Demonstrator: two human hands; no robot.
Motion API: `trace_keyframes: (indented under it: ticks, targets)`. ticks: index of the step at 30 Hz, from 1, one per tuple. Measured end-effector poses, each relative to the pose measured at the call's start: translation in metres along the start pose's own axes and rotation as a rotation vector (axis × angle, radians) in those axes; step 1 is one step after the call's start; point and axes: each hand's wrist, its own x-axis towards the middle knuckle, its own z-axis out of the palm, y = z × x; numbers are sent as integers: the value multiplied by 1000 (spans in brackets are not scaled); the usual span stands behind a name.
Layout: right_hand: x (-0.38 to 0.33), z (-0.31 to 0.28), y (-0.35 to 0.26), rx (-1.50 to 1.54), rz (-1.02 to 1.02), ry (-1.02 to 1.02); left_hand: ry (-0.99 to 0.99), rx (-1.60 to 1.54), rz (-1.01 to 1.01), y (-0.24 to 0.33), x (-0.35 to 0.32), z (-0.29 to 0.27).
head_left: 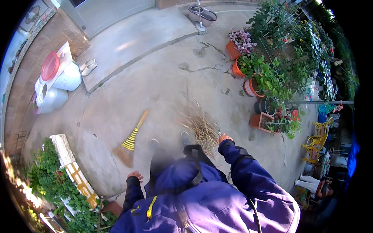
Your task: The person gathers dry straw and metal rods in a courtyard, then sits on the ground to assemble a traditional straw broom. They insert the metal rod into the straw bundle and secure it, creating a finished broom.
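My right hand (225,138) is closed at the right side of a loose bundle of dry stalks (204,130). The stalks fan out over the concrete in front of my right shoe, some of their far tips smeared by motion. How many are in the grip is hidden. My left hand (136,176) hangs low beside my left leg, fingers apart and holding nothing. Ahead of it, a short broom (131,139) lies on the ground, apart from both hands. Its handle is wooden, its binding yellow and black, and its brown bristles point toward me.
Potted plants (252,86) line the right side. At the left stand white buckets (52,99) with a red lid (50,66). A low brick planter edge (79,176) is near left. Far off are a raised step (136,39), pale shoes (88,67) and a mop bucket (208,16).
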Motion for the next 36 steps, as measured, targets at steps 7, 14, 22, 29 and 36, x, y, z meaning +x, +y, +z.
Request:
trace_keyframes:
  ticks: [7,14,22,29,36]
  targets:
    - [-92,42,4,-31,155,-185,17,84,-148,43,82,-91]
    - [-179,93,24,284,230,-213,-103,188,-319,84,143,-117]
    - [-183,111,-7,682,491,-318,-80,160,-34,163,115,-37]
    - [-147,-46,-26,1179,594,-448,-119,138,-65,212,125,20]
    - [-111,36,15,837,524,-296,-137,286,36,263,99,90]
